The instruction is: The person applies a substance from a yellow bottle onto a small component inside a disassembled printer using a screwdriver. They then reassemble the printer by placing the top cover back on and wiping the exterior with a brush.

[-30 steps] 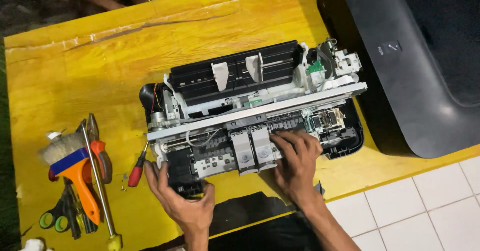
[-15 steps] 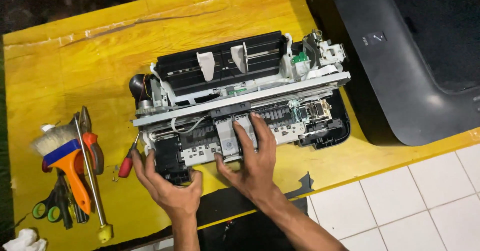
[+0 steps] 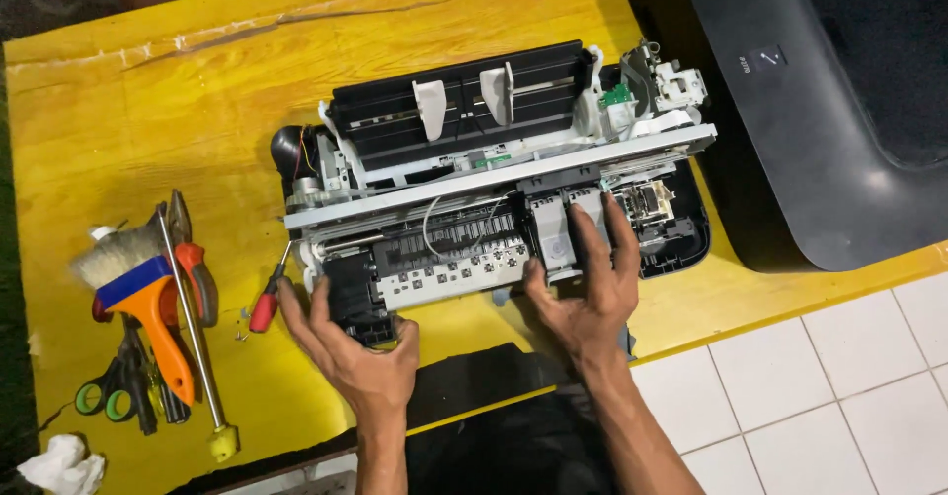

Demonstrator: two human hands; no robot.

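Observation:
An opened printer mechanism point(image 3: 474, 159) lies on a yellow table point(image 3: 148, 110), its black paper feed at the back and its white and grey frame at the front. My left hand point(image 3: 351, 352) grips the black block at the mechanism's front left corner. My right hand point(image 3: 592, 283) lies on the grey ink carriage point(image 3: 555, 228), fingers spread over its top, thumb at the front edge.
The printer's black outer cover point(image 3: 820, 110) lies at the right, hanging over the table edge. At the left lie a brush point(image 3: 133, 278), pliers, scissors point(image 3: 104, 396), a long screwdriver point(image 3: 193, 327) and a small red screwdriver point(image 3: 265, 303). White floor tiles point(image 3: 820, 386) are at the lower right.
My right hand has slid along the carriage rail, first towards the middle, then back to the right with the grey carriage. My left hand has stayed on the front left corner.

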